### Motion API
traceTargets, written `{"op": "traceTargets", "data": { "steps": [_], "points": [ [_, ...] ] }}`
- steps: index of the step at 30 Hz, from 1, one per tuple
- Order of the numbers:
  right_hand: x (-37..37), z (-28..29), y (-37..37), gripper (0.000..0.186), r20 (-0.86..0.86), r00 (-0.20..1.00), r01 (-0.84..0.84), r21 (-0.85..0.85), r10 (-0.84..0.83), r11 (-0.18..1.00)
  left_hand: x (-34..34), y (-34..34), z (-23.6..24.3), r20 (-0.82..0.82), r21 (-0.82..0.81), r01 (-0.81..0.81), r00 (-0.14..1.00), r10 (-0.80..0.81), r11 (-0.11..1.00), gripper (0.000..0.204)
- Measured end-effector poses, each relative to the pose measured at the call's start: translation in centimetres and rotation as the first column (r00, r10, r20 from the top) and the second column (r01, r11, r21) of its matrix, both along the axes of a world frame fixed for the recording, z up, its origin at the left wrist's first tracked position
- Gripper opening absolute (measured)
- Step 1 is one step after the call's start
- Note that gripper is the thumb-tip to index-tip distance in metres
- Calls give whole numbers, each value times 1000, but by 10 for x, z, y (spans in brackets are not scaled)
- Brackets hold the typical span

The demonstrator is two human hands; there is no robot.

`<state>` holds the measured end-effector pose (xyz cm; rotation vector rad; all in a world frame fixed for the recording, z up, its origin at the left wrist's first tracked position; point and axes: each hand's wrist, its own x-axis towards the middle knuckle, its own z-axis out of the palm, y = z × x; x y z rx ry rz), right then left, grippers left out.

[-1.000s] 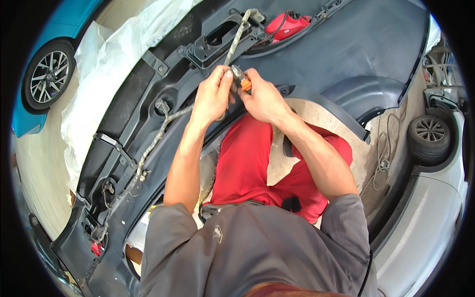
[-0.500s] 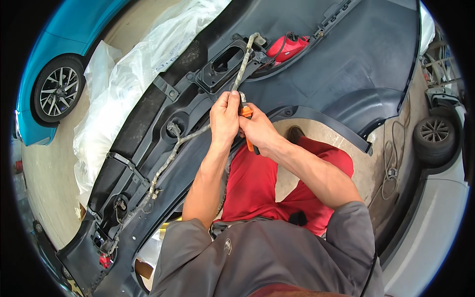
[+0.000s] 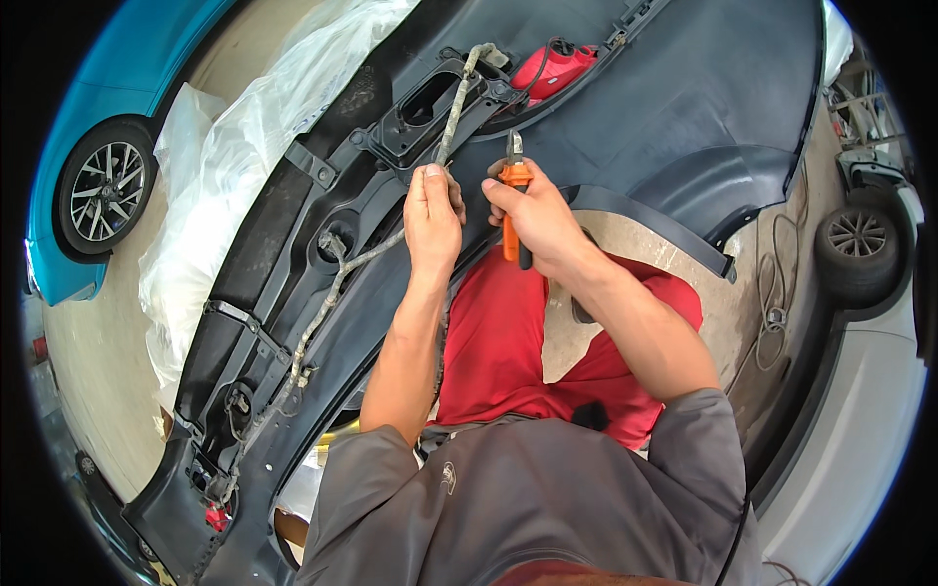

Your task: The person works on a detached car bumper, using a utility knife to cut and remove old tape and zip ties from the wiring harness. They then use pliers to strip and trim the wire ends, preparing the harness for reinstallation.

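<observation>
A large dark grey car bumper lies with its inner side up before me. Along it runs a wire harness wrapped in dirty, pale tape. My left hand pinches the harness near its middle, lifting it off the bumper. In my right hand are orange-handled cutting pliers, jaws pointing up and away from the harness. Beyond the hands, a black plastic bracket and a red lamp sit in the bumper. The harness reaches down to a small red part at lower left.
Crumpled clear plastic sheeting lies along the bumper's left side. A teal car stands at far left. On the right are a silver car part, a wheel and a coiled cable on the floor.
My right hand has drawn the pliers away from the harness to the right and upward. My left hand has shifted slightly left and up, still on the harness.
</observation>
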<state>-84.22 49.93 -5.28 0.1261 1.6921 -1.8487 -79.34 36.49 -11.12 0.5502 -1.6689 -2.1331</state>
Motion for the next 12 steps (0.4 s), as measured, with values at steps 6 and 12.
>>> {"op": "traceTargets", "data": {
  "steps": [6, 12],
  "points": [
    [-2, 24, 67, 29, -159, 811, -473, 386, 563, 792, 9, -9, 1, -24, 21, 30, 999, -30, 999, 33],
    [11, -11, 170, 59, 265, 582, -671, 690, 769, 270, 41, -47, 8, -39, -180, -1, 999, -6, 984, 36]
  ]
}}
